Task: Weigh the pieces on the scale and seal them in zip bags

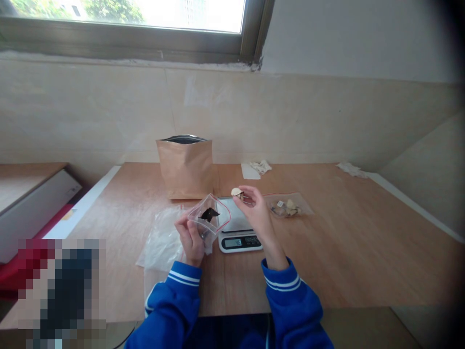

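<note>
My left hand (192, 241) grips a small clear zip bag (222, 216) with a red seal line, its mouth spread wide. A dark, crinkled dried piece (209, 214) shows in the bag. Pinched in the fingers of my right hand (256, 206) are pale dried slices (237, 193) with dark edges, held above and to the right of the bag's mouth. Below both hands stands a white digital kitchen scale (240, 245) with a lit display; part of its plate is hidden by the bag and my right hand.
Behind the scale a brown paper pouch (187, 169) stands upright with its top open. Flat clear bags (163, 237) lie to the left. At the right lies a filled clear bag (290, 207) of dried pieces. Crumpled tissue (262, 166) and white paper (250, 171) rest near the wall.
</note>
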`<state>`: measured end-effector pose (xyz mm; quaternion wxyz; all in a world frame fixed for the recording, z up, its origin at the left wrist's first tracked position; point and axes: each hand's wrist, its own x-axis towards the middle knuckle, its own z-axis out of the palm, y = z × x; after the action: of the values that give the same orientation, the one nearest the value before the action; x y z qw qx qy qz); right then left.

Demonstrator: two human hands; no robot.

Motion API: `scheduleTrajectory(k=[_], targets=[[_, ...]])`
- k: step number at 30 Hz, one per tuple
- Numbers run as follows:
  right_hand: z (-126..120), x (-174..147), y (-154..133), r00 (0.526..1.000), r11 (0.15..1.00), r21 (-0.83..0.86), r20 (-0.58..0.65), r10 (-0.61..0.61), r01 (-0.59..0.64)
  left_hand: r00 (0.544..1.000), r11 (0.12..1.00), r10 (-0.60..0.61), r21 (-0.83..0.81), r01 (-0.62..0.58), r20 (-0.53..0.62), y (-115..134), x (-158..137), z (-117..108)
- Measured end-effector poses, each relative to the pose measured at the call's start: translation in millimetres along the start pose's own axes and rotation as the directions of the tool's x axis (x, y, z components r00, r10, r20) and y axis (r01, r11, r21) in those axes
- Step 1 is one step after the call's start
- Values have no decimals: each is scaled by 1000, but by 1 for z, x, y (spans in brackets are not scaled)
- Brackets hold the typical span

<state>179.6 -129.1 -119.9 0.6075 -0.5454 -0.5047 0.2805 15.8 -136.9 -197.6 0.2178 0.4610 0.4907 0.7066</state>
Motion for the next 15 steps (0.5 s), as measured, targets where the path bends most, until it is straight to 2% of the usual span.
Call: scheduleTrajectory(k=[2,4,6,8,11,15], targets=[[0,-3,-20,999,997,75,41,5,-8,999,999,27,-34,-26,27,-1,0,0],[2,-8,-37,985,996,88,174,-2,-13,999,998,26,-60,-23,40,-3,-1,0],[4,-14,-50,940,999,42,341,-19,5,998,997,20,-79,-15,52,-4,0,-1],[5,-18,-57,904,997,-45,425,-44,70,999,995,26,-93,-21,44,-4,0,-1],[4,-21,-55,927,980,-138,366,-85,144,999,997,31,-71,-28,35,-1,1,-1],[0,-28,-36,971,989,-123,236,-50,81,995,994,80,-78,-76,55,3,2,0]])
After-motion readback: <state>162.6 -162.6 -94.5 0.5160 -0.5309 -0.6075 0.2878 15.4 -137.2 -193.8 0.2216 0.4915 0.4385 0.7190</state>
